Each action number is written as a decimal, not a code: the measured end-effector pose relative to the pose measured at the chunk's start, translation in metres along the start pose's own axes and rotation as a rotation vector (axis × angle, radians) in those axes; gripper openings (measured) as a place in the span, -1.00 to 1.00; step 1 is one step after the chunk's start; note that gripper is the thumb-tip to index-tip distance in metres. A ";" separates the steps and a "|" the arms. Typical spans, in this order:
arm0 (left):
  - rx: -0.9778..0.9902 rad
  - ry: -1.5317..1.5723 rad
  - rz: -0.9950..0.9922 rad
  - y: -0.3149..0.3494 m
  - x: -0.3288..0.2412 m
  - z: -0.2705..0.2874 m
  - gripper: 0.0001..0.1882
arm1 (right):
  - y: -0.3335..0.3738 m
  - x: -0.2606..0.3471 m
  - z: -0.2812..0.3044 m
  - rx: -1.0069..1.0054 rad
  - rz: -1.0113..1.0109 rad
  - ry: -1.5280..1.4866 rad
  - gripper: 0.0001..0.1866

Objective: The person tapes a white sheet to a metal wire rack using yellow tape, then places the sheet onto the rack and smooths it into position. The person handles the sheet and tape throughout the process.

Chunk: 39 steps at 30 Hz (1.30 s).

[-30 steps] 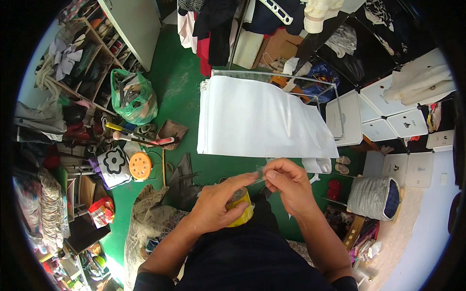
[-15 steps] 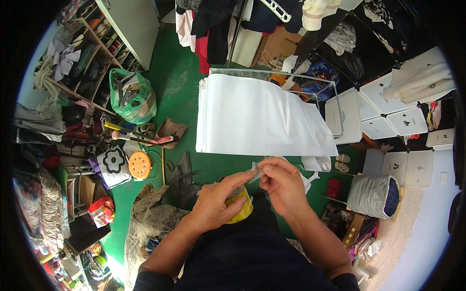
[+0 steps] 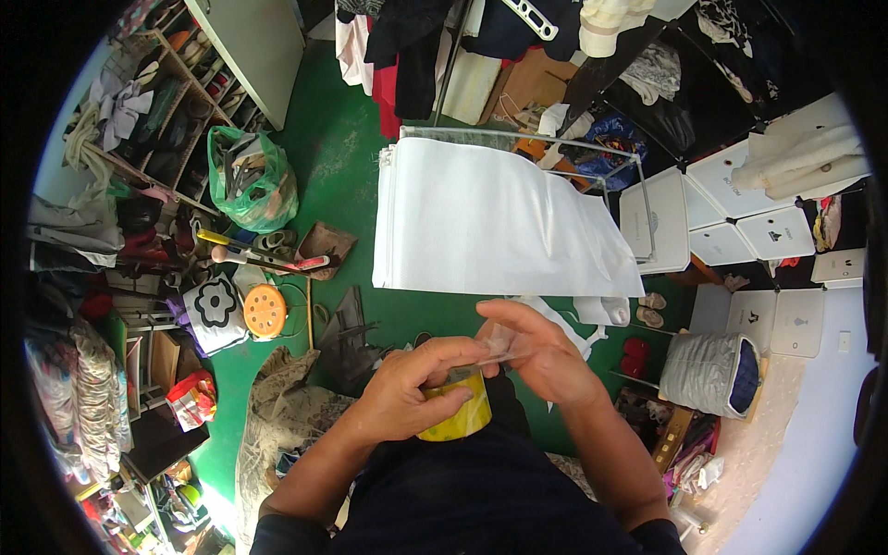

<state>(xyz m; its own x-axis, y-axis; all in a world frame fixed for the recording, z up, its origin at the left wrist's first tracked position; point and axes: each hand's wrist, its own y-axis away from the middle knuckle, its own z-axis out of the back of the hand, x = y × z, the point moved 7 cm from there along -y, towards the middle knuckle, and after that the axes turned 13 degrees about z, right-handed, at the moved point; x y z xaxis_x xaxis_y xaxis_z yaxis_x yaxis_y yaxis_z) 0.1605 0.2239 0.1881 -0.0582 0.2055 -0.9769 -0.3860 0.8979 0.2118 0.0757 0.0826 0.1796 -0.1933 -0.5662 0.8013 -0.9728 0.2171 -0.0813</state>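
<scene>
Close in front of my body, my left hand point(image 3: 407, 388) holds a roll of tape point(image 3: 462, 416) with a yellow core or side, its thumb lying across the top. A short strip of clear tape point(image 3: 504, 344) stretches from beside the left fingertips to my right hand point(image 3: 553, 365). The right fingers are curved around the strip's free end, the forefinger reaching over it; their exact hold on it is partly hidden. Just beyond both hands, a folded white sheet point(image 3: 490, 222) lies over a metal frame point(image 3: 642, 199).
A green bag point(image 3: 252, 190) of odds and ends, a dustpan point(image 3: 326, 250) and an orange stool point(image 3: 265, 313) stand on the green floor to the left. White cabinets point(image 3: 723, 245) and a silver storage bag point(image 3: 708, 375) are at right. Clothes point(image 3: 407, 55) hang at the back.
My right hand has loosened from a tight pinch and turned, its fingers spreading around the tape. The clear strip shows wider, and more of the yellow roll has come into sight.
</scene>
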 end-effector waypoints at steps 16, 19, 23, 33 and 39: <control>0.156 0.401 -0.006 -0.008 0.016 -0.006 -0.46 | -0.011 0.040 0.003 0.163 0.316 0.782 -0.75; 0.144 0.354 -0.003 -0.010 0.018 -0.005 -0.47 | -0.012 0.044 0.003 0.106 0.315 0.852 -0.86; 0.054 0.210 0.013 -0.013 0.018 0.001 -0.49 | -0.013 0.043 0.001 0.080 0.341 0.913 -0.89; -0.067 0.089 0.072 -0.017 0.021 0.021 -0.48 | -0.011 0.026 0.015 -0.061 0.210 0.878 -0.92; -0.169 -0.078 0.160 -0.008 0.035 0.021 -0.38 | 0.000 -0.023 0.035 -0.308 -0.102 0.462 -0.91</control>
<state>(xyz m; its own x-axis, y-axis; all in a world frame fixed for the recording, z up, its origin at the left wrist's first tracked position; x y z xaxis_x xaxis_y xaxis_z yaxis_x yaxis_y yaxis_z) 0.1805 0.2317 0.1531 -0.0620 0.3750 -0.9250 -0.5267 0.7749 0.3495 0.0760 0.0681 0.1405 0.0434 -0.2049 0.9778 -0.8880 0.4406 0.1318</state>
